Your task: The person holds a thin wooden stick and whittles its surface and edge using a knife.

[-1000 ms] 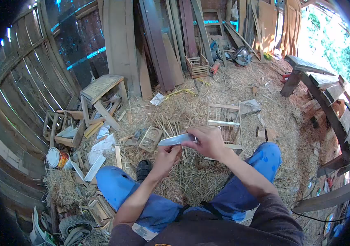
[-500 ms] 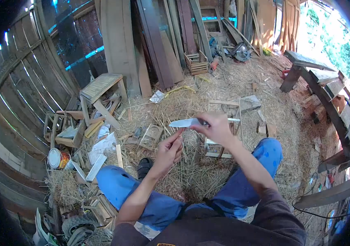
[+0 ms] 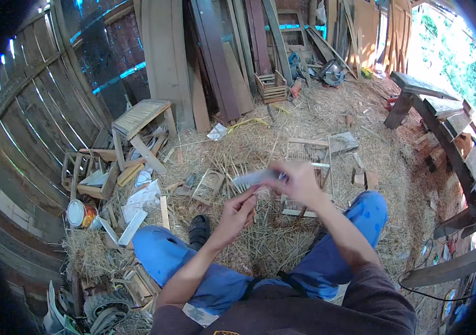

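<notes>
The knife (image 3: 249,178) was clamped in the right hand (image 3: 298,181), fingers closed about its handle end, the pale blade blurred and pointed leftward. Up close came the left hand (image 3: 237,215), just below the knife, its thumb and fingertips brought almost together; whether anything slim was pinched there could not be told, nor whether the blade was being touched.

Close blade work at the fingertips, by the look of it: that was judged to be the step in hand. For any further stroke, a steady left hand was called for, with the edge angled away from the thumb.

Out past the hands now! A slatted wooden frame (image 3: 309,142) was laid on the straw (image 3: 249,137) to the right of the knife, partly hidden by the right hand. Left of the knife, a small wooden block (image 3: 208,186) was seen, and farther left a stool (image 3: 142,117) and a paint can (image 3: 80,214). Well beyond the knife, a slatted crate (image 3: 271,87) was set near leaning boards (image 3: 161,61).
</notes>
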`<action>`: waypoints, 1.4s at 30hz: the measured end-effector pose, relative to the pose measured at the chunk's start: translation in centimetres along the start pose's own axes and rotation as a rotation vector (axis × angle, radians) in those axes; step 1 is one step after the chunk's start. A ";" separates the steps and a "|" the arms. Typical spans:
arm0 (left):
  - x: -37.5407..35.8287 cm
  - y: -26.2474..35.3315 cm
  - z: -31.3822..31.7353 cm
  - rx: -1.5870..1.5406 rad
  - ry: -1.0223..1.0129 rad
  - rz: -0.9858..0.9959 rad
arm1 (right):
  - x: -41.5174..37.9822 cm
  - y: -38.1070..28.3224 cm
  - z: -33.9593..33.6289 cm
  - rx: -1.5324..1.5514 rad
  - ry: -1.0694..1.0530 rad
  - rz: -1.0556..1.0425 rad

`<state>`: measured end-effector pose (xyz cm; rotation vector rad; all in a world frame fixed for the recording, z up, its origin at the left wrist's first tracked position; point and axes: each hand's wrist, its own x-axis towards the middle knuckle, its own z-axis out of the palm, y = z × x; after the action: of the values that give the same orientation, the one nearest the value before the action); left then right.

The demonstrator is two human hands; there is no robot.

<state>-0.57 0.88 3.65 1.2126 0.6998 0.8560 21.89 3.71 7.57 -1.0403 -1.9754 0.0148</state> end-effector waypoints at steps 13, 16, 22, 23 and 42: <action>0.4 -0.3 0.6 0.113 0.126 0.037 | -0.3 -1.0 1.6 0.664 -0.136 0.506; 0.4 0.1 0.8 0.085 0.141 0.037 | -0.3 -1.2 1.4 0.594 -0.147 0.490; 0.7 0.3 0.1 0.099 0.168 0.151 | -0.7 -1.9 2.8 0.581 -0.152 0.384; 0.7 0.2 0.2 0.117 0.190 0.151 | -0.9 -1.6 2.8 0.561 -0.154 0.394; 0.4 0.4 -0.2 -0.029 0.115 0.096 | 0.2 -0.5 0.0 0.032 0.013 0.153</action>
<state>-0.62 1.40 3.98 1.1855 0.7236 1.0182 21.53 3.54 7.85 -1.1650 -1.8739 0.1225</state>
